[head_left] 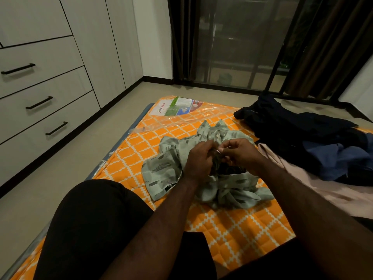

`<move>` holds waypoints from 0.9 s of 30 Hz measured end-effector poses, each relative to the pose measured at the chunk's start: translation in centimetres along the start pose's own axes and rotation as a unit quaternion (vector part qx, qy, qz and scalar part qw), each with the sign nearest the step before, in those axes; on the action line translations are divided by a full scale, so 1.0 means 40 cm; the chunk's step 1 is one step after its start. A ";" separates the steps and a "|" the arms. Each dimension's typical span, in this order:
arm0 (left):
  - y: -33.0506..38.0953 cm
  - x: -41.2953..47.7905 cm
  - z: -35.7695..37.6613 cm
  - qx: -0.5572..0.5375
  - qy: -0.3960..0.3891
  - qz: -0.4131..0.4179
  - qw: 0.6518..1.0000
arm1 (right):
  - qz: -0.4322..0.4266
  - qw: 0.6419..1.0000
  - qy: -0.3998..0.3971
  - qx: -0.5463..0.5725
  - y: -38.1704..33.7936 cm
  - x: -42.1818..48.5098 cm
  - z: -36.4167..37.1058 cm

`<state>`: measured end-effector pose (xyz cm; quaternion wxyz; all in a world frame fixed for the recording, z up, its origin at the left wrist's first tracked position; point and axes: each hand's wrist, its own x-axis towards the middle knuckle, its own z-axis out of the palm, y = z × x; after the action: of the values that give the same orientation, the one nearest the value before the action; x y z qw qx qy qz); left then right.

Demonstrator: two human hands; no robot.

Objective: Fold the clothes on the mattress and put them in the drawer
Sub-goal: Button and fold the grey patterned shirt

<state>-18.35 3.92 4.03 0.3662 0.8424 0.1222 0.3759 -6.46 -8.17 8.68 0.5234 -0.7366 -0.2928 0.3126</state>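
Both hands pinch the green shirt [201,164]: left hand [198,158] and right hand [240,153] meet at its middle. It lies crumpled on the mattress [232,229], collar pointing away. Drawers [40,104] wait far to the left.

Dark curtains [182,37] flank a glass door [238,41] beyond the pale floor [60,178].

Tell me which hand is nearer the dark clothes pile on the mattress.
Right. The right hand pinches the green shirt on the side toward the dark clothes pile; the left hand grips the same shirt one hand further away, toward the drawers.
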 end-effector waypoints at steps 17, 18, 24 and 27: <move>-0.001 0.000 0.014 0.012 -0.031 -0.019 0.999 | 0.132 0.988 -0.020 0.074 0.002 0.012 0.012; 0.005 0.000 0.015 -0.009 -0.010 -0.046 0.999 | 0.114 0.992 -0.005 0.062 0.003 0.012 0.020; 0.026 0.011 0.033 -0.095 0.054 -0.234 0.966 | 0.013 0.993 0.105 -0.043 0.009 0.014 0.077; 0.027 0.017 0.038 -0.133 0.055 -0.305 0.941 | -0.017 0.983 0.147 -0.103 0.014 0.006 0.109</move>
<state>-16.88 2.69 4.48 0.5648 0.6864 0.3421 0.3047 -9.57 -5.59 6.98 0.4871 -0.8197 -0.2556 0.1596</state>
